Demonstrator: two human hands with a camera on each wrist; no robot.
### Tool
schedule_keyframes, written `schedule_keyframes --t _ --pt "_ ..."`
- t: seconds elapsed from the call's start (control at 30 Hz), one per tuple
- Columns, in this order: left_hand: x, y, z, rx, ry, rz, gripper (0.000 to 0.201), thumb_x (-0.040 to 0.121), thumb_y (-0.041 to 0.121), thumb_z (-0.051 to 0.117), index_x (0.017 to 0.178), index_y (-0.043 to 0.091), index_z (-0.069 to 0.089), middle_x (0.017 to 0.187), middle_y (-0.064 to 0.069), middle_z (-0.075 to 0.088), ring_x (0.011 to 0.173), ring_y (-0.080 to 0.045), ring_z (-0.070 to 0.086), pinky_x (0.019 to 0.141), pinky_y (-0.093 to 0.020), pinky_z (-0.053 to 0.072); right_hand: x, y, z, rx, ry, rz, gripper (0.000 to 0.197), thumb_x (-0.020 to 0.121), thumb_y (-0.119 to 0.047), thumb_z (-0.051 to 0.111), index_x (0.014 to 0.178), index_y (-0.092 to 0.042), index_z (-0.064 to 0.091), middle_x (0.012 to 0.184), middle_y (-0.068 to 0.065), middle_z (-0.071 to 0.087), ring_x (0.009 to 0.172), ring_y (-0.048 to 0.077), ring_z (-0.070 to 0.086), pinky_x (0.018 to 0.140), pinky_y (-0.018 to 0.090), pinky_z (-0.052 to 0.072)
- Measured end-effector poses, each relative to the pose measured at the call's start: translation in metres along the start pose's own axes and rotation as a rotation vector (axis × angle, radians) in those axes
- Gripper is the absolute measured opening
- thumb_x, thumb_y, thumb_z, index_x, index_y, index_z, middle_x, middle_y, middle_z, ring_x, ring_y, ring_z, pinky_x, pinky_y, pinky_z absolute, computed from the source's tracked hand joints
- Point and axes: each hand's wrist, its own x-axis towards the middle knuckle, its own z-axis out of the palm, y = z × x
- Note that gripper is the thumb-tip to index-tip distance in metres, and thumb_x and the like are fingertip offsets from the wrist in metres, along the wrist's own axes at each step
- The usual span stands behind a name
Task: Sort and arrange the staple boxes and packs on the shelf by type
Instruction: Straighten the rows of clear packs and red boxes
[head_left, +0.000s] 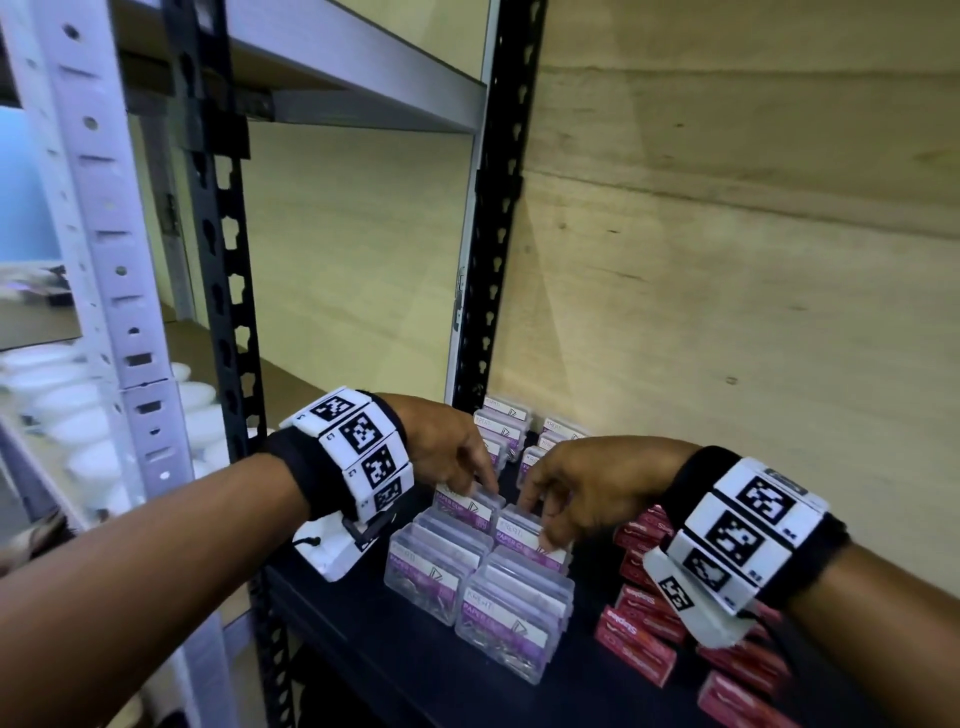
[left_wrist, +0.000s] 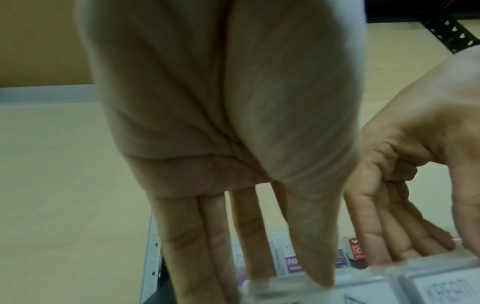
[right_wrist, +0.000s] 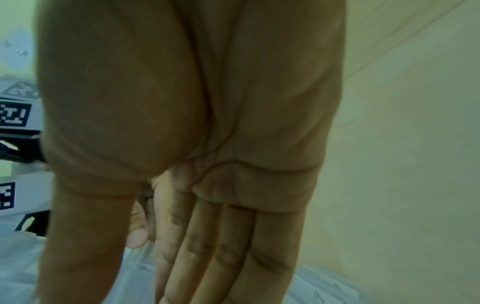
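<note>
While both hands work at the middle of the dark shelf (head_left: 395, 670), the sorting looks well along: clear paper clip boxes (head_left: 498, 603) stand in two tidy rows running from near to far, and red staple boxes (head_left: 641, 631) lie grouped to their right, partly hidden under the right wrist. The left hand (head_left: 447, 447) rests nearly straight fingers (left_wrist: 205, 246), held close together, on top of a clear box in the left row; the right hand (head_left: 582, 483) does likewise on the neighbouring row, its fingers (right_wrist: 233, 253) straight and pressed together. What seems left is squaring these rows and tidying the looser red pile. White bowls (head_left: 57, 410) sit on the next rack at left; the black upright (head_left: 488, 218) and plywood back panel (head_left: 727, 260) hem in the far end.
</note>
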Motion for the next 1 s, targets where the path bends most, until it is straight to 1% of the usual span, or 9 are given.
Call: schedule_keyframes --t 0.13,0.2,0.23,0.33,0.47,0.57,0.8,0.9,1.0 --pt "-0.007 0.004 0.001 0.005 -0.015 0.023 0.032 0.097 0.021 0.058 0.127 0.030 0.064 0.128 0.012 0.062 0.112 -0.006 0.056 0.095 -0.022 0.042 -0.008 -0.001 0.003 0.027 -0.018 -0.008 0.041 0.090 -0.025 0.071 0.129 -0.019 0.061 0.108 -0.001 0.075 0.092 0.014 0.070 0.080 0.023 0.052" --pt "-0.009 0.005 0.003 0.008 -0.025 0.025 0.032 0.096 0.022 0.058 0.126 0.031 0.065 0.125 0.011 0.064 0.112 -0.008 0.058 0.098 -0.027 0.045 -0.011 -0.002 0.004 0.031 -0.020 -0.010 0.040 0.091 -0.024 0.070 0.130 -0.018 0.061 0.108 0.000 0.075 0.087 0.012 0.069 0.075 0.021 0.051" --pt "-0.009 0.005 0.004 0.013 -0.027 0.026 0.032 0.096 0.022 0.058 0.126 0.031 0.064 0.124 0.011 0.065 0.112 -0.009 0.059 0.099 -0.028 0.046 -0.012 -0.003 0.005 0.032 -0.023 -0.011 0.040 0.091 -0.023 0.069 0.130 -0.018 0.060 0.109 0.001 0.075 0.086 0.011 0.068 0.075 0.021 0.051" --pt "-0.013 0.007 0.005 0.038 -0.030 0.026 0.032 0.097 0.024 0.058 0.127 0.032 0.063 0.126 0.011 0.064 0.113 -0.010 0.058 0.098 -0.026 0.045 -0.015 -0.004 0.007 0.034 -0.031 -0.015 0.042 0.092 -0.022 0.068 0.132 -0.015 0.059 0.113 0.004 0.074 0.088 0.013 0.067 0.084 0.027 0.052" --pt "-0.016 0.008 0.006 0.034 -0.056 0.028 0.033 0.097 0.025 0.057 0.128 0.035 0.062 0.128 0.011 0.063 0.114 -0.011 0.058 0.102 -0.033 0.046 -0.017 -0.004 0.009 0.008 -0.021 -0.014 0.044 0.091 -0.026 0.069 0.133 -0.018 0.058 0.113 0.002 0.073 0.096 0.017 0.070 0.091 0.032 0.053" --pt "-0.017 0.008 0.006 0.017 -0.079 0.032 0.033 0.097 0.023 0.056 0.128 0.035 0.062 0.128 0.012 0.062 0.116 -0.010 0.057 0.103 -0.033 0.045 -0.017 -0.004 0.010 0.014 -0.040 -0.008 0.045 0.091 -0.024 0.069 0.134 -0.018 0.057 0.115 0.003 0.073 0.102 0.021 0.070 0.094 0.036 0.054" --pt "-0.017 0.008 0.005 0.003 -0.103 0.028 0.032 0.098 0.025 0.055 0.127 0.038 0.062 0.125 0.012 0.064 0.114 -0.013 0.059 0.101 -0.038 0.048 -0.015 -0.001 0.010 0.036 -0.063 0.005 0.045 0.091 -0.028 0.070 0.134 -0.022 0.057 0.112 0.005 0.074 0.101 0.021 0.071 0.092 0.034 0.055" --pt "-0.015 0.006 0.005 -0.004 -0.117 0.030 0.032 0.098 0.025 0.055 0.127 0.039 0.062 0.124 0.012 0.064 0.113 -0.014 0.060 0.100 -0.039 0.048 -0.013 0.002 0.009 0.040 -0.071 0.012 0.044 0.091 -0.030 0.069 0.133 -0.024 0.057 0.109 0.006 0.074 0.094 0.020 0.071 0.085 0.030 0.055" --pt "-0.013 0.005 0.004 -0.012 -0.125 0.024 0.033 0.098 0.028 0.055 0.129 0.039 0.060 0.128 0.011 0.063 0.113 -0.015 0.060 0.100 -0.038 0.048 -0.008 0.006 0.006 0.055 -0.075 0.014 0.041 0.091 -0.035 0.068 0.130 -0.026 0.059 0.108 0.005 0.075 0.094 0.020 0.071 0.081 0.027 0.054"
